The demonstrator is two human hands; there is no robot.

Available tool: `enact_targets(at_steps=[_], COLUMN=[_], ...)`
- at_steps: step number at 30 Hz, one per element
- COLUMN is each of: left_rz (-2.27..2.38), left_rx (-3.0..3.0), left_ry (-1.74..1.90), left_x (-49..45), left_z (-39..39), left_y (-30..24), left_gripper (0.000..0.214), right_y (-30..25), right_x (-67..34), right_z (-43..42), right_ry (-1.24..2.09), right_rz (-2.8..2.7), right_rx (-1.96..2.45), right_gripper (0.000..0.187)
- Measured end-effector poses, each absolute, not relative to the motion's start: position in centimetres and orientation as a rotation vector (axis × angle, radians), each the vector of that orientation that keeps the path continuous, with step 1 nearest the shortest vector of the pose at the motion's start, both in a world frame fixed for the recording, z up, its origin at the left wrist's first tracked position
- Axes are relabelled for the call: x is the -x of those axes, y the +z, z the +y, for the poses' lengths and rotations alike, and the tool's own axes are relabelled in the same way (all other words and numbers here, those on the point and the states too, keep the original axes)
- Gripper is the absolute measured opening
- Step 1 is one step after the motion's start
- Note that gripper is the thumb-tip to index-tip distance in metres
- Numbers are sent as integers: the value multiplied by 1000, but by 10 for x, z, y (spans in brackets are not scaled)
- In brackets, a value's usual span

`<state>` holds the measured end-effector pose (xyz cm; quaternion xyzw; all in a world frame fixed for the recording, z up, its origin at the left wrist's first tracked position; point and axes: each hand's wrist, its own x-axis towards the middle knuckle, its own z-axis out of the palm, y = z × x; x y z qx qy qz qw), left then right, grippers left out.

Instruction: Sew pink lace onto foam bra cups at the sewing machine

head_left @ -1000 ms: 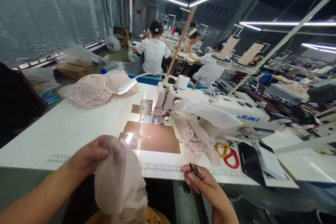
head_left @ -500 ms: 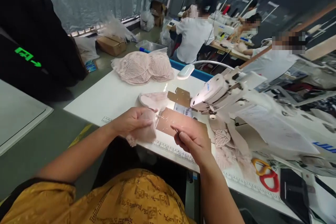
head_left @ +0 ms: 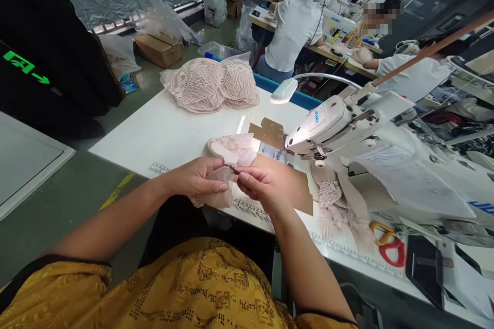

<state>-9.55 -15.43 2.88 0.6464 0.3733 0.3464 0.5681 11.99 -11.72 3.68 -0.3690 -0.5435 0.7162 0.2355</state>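
One mustard-yellow patterned shirt (head_left: 204, 282) spans the bottom of the frame. At the centre, the left hand (head_left: 195, 179) pinches a pale pink lace-and-mesh fabric piece (head_left: 235, 150) over the front edge of a white table (head_left: 181, 136); the right hand (head_left: 262, 187), fingers drawn narrow, grips a small dark tool (head_left: 234, 169), mostly hidden, at the fabric. Red and yellow looped handles (head_left: 402, 254) lie at lower right. Beyond, a white sewing machine (head_left: 318, 123) fills the right, stacked pale pink lace cups (head_left: 203, 85) sit above centre-left, and a person in white (head_left: 291, 36) sits at upper centre
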Motion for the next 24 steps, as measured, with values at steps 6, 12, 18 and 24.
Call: enact_targets(at_steps=[6,12,18,24], left_rz=[841,626,513,1221], left_rx=[-1508,-1477,-1857,-2282], left_ry=[785,869,942,918], left_x=[102,91,39,53], left_z=[-162,-179,-177,-155], left_y=[30,44,63,42], left_gripper=[49,24,22,41], right_y=[24,11,36,37], right_x=[-181,-251,-189,-166], right_z=[-119,-121,-153,-159], right_ry=[1251,192,1431,1960], right_rz=[-1911,-2181,-2130,-1911], right_rx=[1257,1582,786,702], right_gripper=[42,35,54,29])
